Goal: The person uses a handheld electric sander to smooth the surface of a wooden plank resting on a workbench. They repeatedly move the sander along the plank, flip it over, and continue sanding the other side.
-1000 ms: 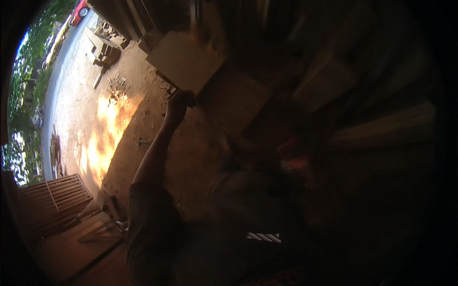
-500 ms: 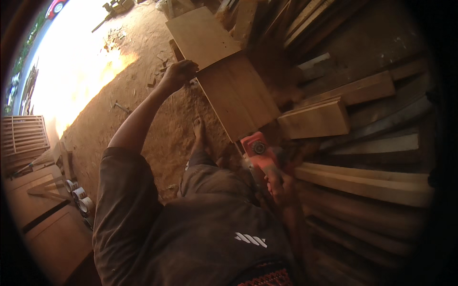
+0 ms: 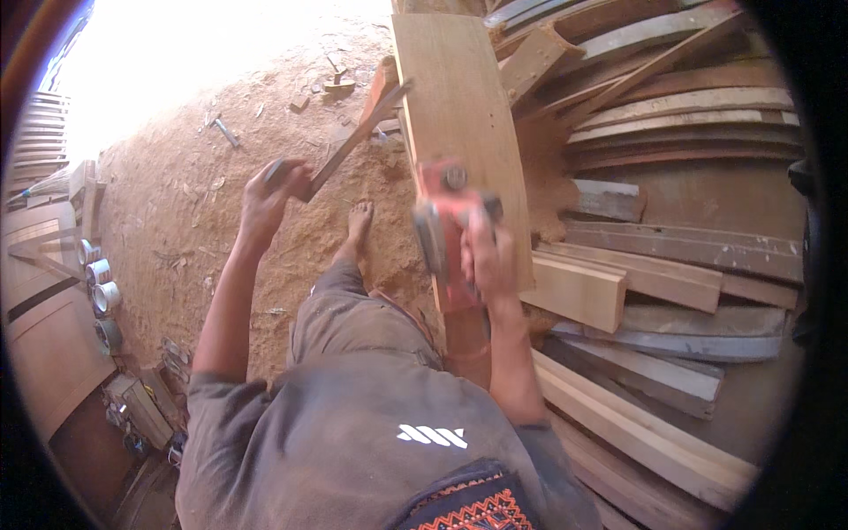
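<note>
My right hand grips the handle of a red electric planer, blurred by motion, over the near left part of a long pale board. Whether the planer touches the board is hard to tell. Off the board's left side, my left hand is closed at the lower end of a narrow dark wooden strip, which slants up toward the board's left edge. A small dark object beside those fingers is too unclear to name. A wooden support stands against the board's far left edge.
Stacked planks and curved timbers fill the right side. A hammer lies on the dusty ground to the left. Tins and wooden panels stand at the far left. My bare foot is left of the board.
My left hand has left the board's edge, moved left, and now holds the strip. My right hand has brought the planer up from the board's near end onto its near part. The view has turned.
</note>
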The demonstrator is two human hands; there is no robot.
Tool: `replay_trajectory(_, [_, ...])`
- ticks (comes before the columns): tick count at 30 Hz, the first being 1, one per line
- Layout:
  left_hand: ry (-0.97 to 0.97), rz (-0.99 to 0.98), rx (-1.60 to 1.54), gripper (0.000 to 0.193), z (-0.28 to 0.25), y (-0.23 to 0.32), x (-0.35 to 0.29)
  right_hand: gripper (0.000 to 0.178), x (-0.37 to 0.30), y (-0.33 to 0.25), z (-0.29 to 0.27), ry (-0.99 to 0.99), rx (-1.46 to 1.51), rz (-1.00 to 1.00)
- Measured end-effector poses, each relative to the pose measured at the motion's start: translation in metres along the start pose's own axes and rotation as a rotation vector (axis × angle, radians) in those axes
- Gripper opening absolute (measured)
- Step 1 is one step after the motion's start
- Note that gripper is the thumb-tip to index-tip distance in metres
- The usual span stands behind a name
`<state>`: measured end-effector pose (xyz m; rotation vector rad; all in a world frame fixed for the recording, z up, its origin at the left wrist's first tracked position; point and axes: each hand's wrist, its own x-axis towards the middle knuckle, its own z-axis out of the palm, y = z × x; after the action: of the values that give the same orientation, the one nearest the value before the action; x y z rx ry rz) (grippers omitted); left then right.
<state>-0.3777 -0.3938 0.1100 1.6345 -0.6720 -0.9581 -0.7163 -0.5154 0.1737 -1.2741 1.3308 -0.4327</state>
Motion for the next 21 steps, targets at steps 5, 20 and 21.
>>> replay_trajectory(5, [0.128,-0.067,-0.09,0.028,-0.03,-0.024,-0.038,0.061,0.155,-0.072,0.033,-0.103,-0.016,-0.174])
replay_trajectory(20, [0.189,-0.227,-0.154,0.029,-0.06,-0.102,-0.097,0.052,-0.133,0.067,-0.049,-0.032,-0.07,0.129])
replay_trajectory(21, [0.204,-0.226,-0.159,0.029,-0.058,-0.103,-0.099,0.053,-0.115,0.06,-0.043,-0.053,-0.045,0.101])
